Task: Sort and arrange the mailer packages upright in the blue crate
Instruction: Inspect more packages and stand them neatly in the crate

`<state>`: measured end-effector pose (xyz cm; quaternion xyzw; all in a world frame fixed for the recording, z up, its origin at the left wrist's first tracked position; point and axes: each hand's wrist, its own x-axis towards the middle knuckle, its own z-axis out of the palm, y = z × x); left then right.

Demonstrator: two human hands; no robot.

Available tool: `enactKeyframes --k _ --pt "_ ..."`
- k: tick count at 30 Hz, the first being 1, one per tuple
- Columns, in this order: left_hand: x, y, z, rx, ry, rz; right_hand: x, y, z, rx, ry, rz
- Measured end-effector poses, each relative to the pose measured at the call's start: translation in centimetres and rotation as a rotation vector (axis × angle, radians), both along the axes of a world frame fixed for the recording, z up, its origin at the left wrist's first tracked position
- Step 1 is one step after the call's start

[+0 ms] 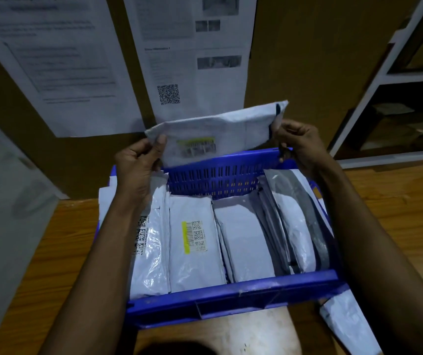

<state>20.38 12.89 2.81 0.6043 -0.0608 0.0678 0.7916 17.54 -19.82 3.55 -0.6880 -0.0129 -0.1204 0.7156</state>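
Printed sheets (59,60), one with a QR code, are taped to a brown wall behind a wooden table (51,239), and on that table sits the blue crate (231,298), its slotted far wall showing between the person's arms. Above the crate's far rim, both hands hold one white mailer (218,129) broadside to the camera: the left hand (138,162) pinches its left edge between thumb and fingers, and the right hand (300,142) grips its right edge. This mailer is a crinkled, pale plastic bag, tilted so its right corner sits higher, with a small label (197,147) edged in yellow near its lower middle; the print is too blurred to read. Inside the crate, more mailers (243,239) stand on edge in a row running from the crate's left wall to its right, white ones with barcode labels at the left and greyer ones leaning against the right wall. Outside the crate, beside its near right corner, another white mailer (346,326) lies on the table. Beyond the crate's right side stands a white shelf unit (374,80).
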Motion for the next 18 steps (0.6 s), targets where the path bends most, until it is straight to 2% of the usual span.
enactKeyframes --k 5,10,18 --pt "-0.33 -0.32 0.19 0.067 -0.006 0.084 0.07 -0.52 0.06 -0.018 0.020 -0.067" --pt "-0.47 -0.22 0.17 -0.008 0.066 0.027 0.09 -0.36 0.10 0.024 0.082 -0.115" --pt "-0.80 -0.22 0.01 0.026 0.126 -0.076 -0.14 0.12 0.62 0.036 0.084 -0.082"
